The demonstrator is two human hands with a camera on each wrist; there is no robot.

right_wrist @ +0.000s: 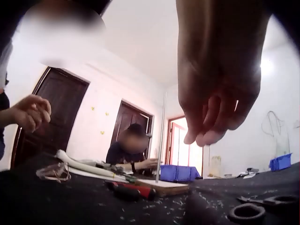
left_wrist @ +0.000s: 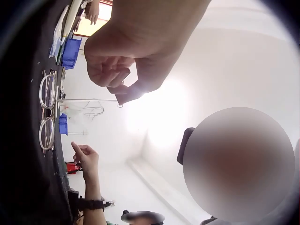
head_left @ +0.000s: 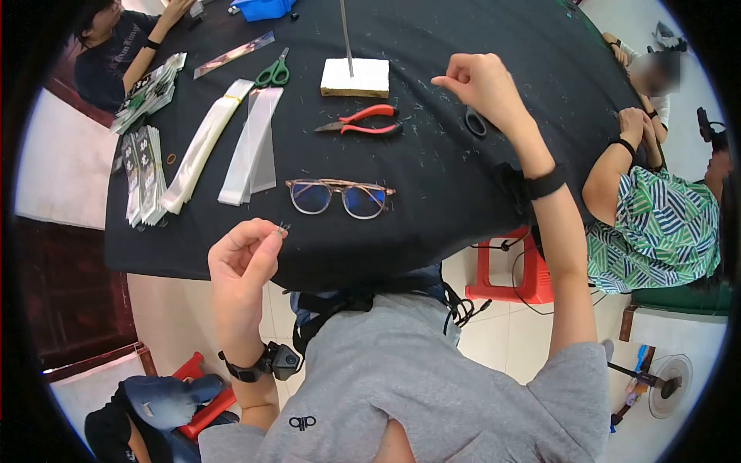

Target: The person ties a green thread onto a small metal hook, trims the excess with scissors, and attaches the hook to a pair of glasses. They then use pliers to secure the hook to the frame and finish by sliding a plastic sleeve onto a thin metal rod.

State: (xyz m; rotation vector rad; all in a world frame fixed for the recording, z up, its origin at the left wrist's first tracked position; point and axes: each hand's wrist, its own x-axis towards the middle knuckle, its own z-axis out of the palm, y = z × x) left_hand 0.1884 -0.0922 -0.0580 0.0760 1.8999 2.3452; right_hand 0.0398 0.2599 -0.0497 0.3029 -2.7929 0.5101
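Note:
My left hand [head_left: 245,258] pinches some tiny bent metal wire pieces [head_left: 285,227] between thumb and fingertips, just over the table's near edge. A thin loop of wire [left_wrist: 120,105] shows below those fingertips in the left wrist view. Raised above the table's right part, my right hand [head_left: 486,86] has its fingers loosely curled and its thumb pointing left; nothing shows between them. Black-handled scissors [head_left: 475,122] lie under that hand, partly covered by it. Red-handled pliers [head_left: 361,120] lie mid-table, and eyeglasses [head_left: 340,197] rest to the right of my left hand.
A white block [head_left: 355,76] holds an upright metal rod [head_left: 346,35]. Green scissors [head_left: 273,71], clear plastic sleeves [head_left: 253,147] and printed packets [head_left: 144,176] lie to the left. Wire bits litter the black cloth [head_left: 432,181]. Other people sit around the table.

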